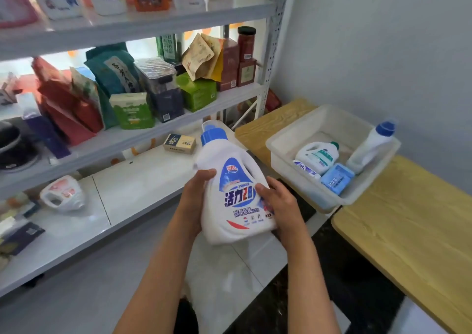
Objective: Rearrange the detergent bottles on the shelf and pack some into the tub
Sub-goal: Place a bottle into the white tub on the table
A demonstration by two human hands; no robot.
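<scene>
Shelves filled the frame's left; centre, our left hand [198, 193] and right hand [278, 200] wrapped the detergent bottle [229, 193]. Looked heavy, slick plastic; its handle seemed safer.

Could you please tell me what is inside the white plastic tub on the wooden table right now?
The tub holds a green-capped white bottle, a leaning blue-capped bottle, a blue pack and another blue-and-white item, partly hidden by the near wall.
</scene>
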